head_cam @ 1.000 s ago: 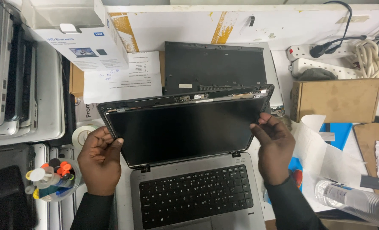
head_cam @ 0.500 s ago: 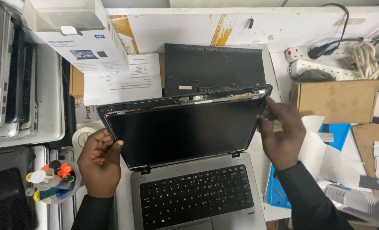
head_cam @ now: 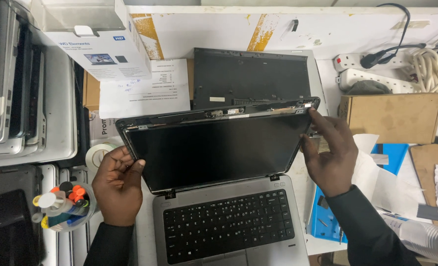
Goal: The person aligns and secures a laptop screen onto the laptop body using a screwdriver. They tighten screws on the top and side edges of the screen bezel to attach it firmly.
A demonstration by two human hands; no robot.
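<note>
Right hand [head_cam: 330,157] has slid up the laptop [head_cam: 219,197] lid's right edge since a second ago; fingertips now at the top right corner, pinching the bezel. Left hand [head_cam: 116,184] unchanged, gripping the lid's left edge. Laptop sits open on the table [head_cam: 209,27], screen dark. White box [head_cam: 93,42] with blue label top left, printed sheet [head_cam: 145,88] under it, brown carton [head_cam: 391,118] right.

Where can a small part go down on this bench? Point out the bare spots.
Bare room: the white bench strip behind the dark panel, and the laptop palm rest by its keyboard. Crowded: stacked laptops and pen cup on the left; cardboard box, power strips and papers on the right.
</note>
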